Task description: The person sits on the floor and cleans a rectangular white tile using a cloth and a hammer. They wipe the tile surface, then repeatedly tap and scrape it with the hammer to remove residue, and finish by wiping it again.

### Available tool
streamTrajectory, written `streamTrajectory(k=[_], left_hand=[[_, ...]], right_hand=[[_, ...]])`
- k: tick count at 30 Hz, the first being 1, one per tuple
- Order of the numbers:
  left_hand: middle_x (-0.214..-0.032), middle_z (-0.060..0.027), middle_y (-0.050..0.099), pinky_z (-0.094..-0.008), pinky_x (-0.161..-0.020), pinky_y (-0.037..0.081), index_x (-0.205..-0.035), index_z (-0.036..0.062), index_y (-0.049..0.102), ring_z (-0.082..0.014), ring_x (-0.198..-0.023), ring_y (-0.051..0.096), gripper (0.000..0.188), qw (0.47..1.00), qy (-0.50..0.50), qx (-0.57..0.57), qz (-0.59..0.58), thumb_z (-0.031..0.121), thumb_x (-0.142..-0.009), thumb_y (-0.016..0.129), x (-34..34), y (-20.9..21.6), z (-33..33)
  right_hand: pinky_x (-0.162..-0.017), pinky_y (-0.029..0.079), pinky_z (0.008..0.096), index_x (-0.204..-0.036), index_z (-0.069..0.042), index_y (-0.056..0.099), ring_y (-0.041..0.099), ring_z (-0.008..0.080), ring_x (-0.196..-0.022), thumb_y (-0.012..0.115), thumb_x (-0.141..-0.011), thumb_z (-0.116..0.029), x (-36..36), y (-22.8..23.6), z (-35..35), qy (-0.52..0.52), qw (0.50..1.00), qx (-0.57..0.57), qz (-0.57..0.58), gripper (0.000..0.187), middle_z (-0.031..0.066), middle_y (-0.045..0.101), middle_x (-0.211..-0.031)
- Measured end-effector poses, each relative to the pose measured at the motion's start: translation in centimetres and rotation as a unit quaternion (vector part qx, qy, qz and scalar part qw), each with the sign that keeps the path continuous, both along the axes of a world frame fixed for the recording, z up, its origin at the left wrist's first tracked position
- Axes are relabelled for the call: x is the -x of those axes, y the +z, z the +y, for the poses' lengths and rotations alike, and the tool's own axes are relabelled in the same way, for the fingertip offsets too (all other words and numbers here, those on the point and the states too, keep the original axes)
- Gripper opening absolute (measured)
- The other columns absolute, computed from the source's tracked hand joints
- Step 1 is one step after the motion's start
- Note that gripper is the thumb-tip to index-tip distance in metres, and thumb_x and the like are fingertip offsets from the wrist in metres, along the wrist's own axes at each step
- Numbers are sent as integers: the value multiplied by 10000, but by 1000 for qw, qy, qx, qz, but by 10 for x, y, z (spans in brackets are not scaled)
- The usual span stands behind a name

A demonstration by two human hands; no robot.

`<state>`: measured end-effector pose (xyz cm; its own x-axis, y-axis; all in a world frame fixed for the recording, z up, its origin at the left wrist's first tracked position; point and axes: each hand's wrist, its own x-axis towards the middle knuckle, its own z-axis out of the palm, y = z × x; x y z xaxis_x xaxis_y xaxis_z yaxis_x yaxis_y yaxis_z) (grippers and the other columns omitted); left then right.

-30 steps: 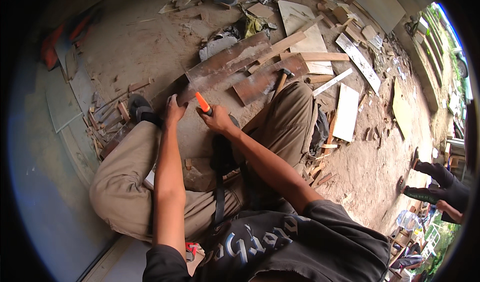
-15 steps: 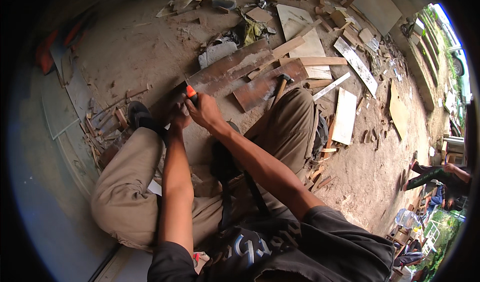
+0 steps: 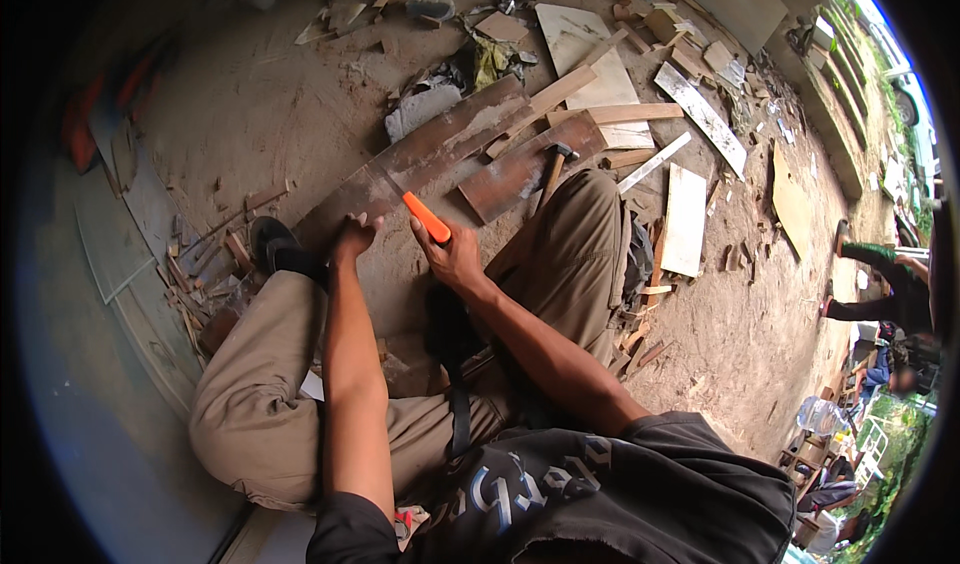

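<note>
A long, worn brown board [image 3: 345,192] slants across in front of me, its near end by my left foot. My left hand [image 3: 355,236] is at its near edge, fingers curled against the wood and partly hidden. To the right, my right hand [image 3: 455,256] is closed around a tapered bright orange handle [image 3: 426,218]. The handle tilts up and left toward the board. A thin line runs from its tip over the wood; whether it is a blade I cannot tell. A shorter brown board [image 3: 530,169] lies to the right, with a hammer [image 3: 555,172] across it.
Offcuts, pale panels [image 3: 684,220] and wood strips litter the dirt floor ahead and right. A grey block [image 3: 422,112] sits behind the long board. Sheets [image 3: 110,234] lean at the left wall. Another person [image 3: 890,284] is at the far right.
My right hand has moved right and slightly down, away from my left hand, and more of the orange handle shows. The left hand has stayed near the board's edge.
</note>
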<state>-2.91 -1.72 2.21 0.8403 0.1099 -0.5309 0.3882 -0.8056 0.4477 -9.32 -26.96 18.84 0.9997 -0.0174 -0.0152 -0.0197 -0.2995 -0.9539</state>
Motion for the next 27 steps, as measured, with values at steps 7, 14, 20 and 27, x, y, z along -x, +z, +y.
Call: streamTrajectory(k=[7, 14, 20, 27], left_hand=[[-1199, -161, 663, -339, -912, 470, -1274, -13, 586, -272, -1120, 623, 627, 968, 9, 214, -130, 512, -933, 544, -40, 122, -64], [-1250, -82, 639, -359, -943, 453, -1338, 56, 552, -191, -1161, 590, 584, 947, -62, 271, -162, 505, -965, 542, -50, 240, -159], [-1176, -39, 661, -285, -918, 448, -1300, 63, 583, -134, -1095, 599, 413, 898, -263, 320, -146, 353, -1009, 535, -31, 334, -251], [-1162, -102, 670, -305, -943, 460, -1260, 6, 592, -193, -1091, 619, 409, 868, -472, 109, -114, 307, -984, 576, -45, 422, -336]], right_hand=[[-520, 371, 275, -808, 2, 595, 450, 93, -576, 558, -988, -394, -27, 58, -64, -108, 948, -260, -148, 438, 9, 494, -617], [-500, 328, 261, -766, -52, 558, 430, 84, -551, 399, -1023, -473, 28, 117, -232, -247, 932, -238, -120, 519, 2, 505, -658], [-531, 339, 253, -755, -43, 610, 446, 76, -577, 520, -989, -453, 84, 19, -362, -356, 932, -62, -13, 481, -22, 525, -637], [-730, 492, 451, -942, 73, 639, 661, 372, -789, 535, -938, -438, 152, -102, -422, -505, 849, 96, 118, 521, 248, 663, -818]])
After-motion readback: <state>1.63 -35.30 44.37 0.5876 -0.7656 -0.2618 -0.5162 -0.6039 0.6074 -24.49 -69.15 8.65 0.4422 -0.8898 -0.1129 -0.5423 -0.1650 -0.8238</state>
